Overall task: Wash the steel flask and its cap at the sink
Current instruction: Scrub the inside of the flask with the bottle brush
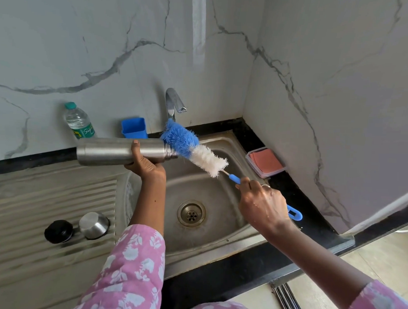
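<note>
The pale marble-veined wall [86, 46] fills the upper part of the view and turns a corner behind the sink. Below it a black counter [229, 270] carries a stainless sink [209, 237], with a ribbed drainboard [46, 195] on its left side.

The steel flask [106, 151] is held level over the left edge of the basin, with its base pointing left and its open threaded mouth pointing right. The left hand [145, 164] clamps it near the middle from beneath; the thumb lies across the front and the fingers wrap round behind. A pink floral sleeve [129, 267] covers that forearm.

The right hand [263, 202] is closed round the blue handle of a bottle brush [212, 160], and the handle's looped end sticks out behind the palm. The brush slants up and to the left, white bristles nearer the hand and blue bristles at the tip. The blue part rests against the flask's mouth, outside it.

A plastic water bottle [78, 121] with a green cap stands at the wall behind the flask. Just right of it is a blue plastic holder [134, 127], then the chrome tap [173, 102]. A clear box [266, 162] holding something orange-pink sits on the counter at the basin's right rim.

On the drainboard sit the steel cap [94, 225] and, just to its left, a black stopper [58, 231] — both well apart from the flask. The round drain [191, 213] lies in the basin floor between the two forearms.
</note>
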